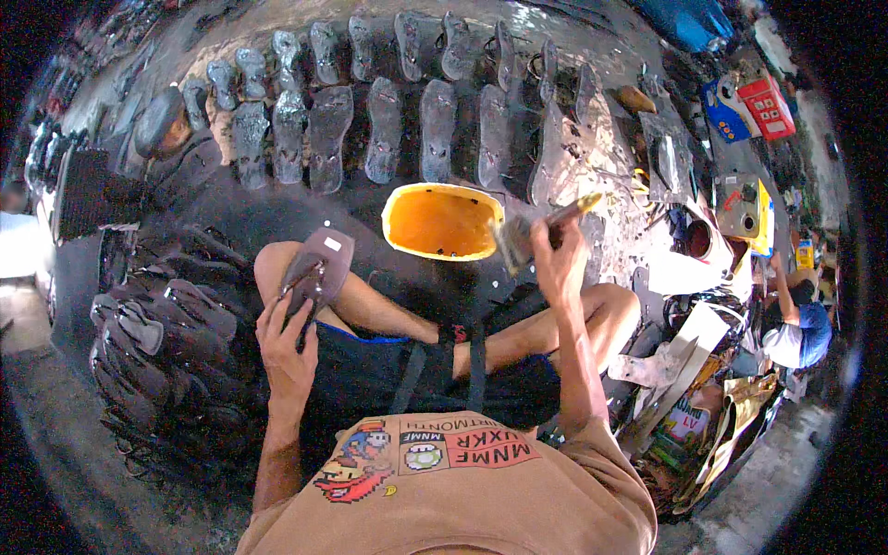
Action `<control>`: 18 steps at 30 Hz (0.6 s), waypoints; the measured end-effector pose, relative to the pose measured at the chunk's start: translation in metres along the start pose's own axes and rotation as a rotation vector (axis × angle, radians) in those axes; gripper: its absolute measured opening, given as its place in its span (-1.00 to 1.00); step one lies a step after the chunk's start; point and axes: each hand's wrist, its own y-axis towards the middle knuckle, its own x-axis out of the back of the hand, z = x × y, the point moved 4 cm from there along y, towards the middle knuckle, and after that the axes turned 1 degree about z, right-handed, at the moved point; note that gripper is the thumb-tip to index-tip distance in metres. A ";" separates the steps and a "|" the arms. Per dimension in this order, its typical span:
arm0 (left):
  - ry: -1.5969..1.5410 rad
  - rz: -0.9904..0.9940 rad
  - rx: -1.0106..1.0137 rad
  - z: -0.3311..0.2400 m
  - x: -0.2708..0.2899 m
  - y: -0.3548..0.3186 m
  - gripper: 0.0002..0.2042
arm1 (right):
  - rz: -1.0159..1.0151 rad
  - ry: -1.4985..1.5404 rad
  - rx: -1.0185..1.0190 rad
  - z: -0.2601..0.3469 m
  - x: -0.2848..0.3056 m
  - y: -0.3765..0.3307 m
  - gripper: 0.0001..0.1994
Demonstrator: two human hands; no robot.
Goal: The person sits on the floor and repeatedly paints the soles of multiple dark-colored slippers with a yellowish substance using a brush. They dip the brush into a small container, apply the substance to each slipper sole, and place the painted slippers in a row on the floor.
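In my left hand is a dark brown sandal with thin straps and a small white patch near its far end. It tilts above my left knee, my fingers wrapped around its near end. My right hand grips a wide flat brush with a yellow-tipped handle; its bristle end is smeared by motion. That end lies beside the right rim of a pale tub of amber liquid; whether it touches the rim I cannot tell.
Two rows of dark shoe soles lie beyond the tub. Piled sandals are on my left. At right are a red box, a yellow-sided box, a roll and scraps. Another person sits far right.
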 end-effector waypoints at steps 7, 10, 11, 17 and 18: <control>-1.878 0.235 0.411 -0.012 -0.052 0.020 -0.53 | -0.012 0.793 -0.345 -0.001 0.003 -0.019 -0.74; -2.396 0.307 0.391 -0.102 -0.042 0.048 -0.49 | -0.100 0.858 -0.072 0.056 0.014 0.013 -0.75; -2.321 0.252 0.538 -0.106 -0.049 0.048 -0.47 | 0.034 0.798 0.052 0.083 0.011 0.007 -0.71; -1.996 0.411 0.610 -0.113 -0.064 0.026 -0.38 | -0.172 0.301 0.744 0.157 -0.008 0.012 -0.73; -2.022 0.393 0.581 -0.113 -0.061 0.026 -0.38 | -0.261 0.416 0.637 0.158 -0.001 0.017 -0.76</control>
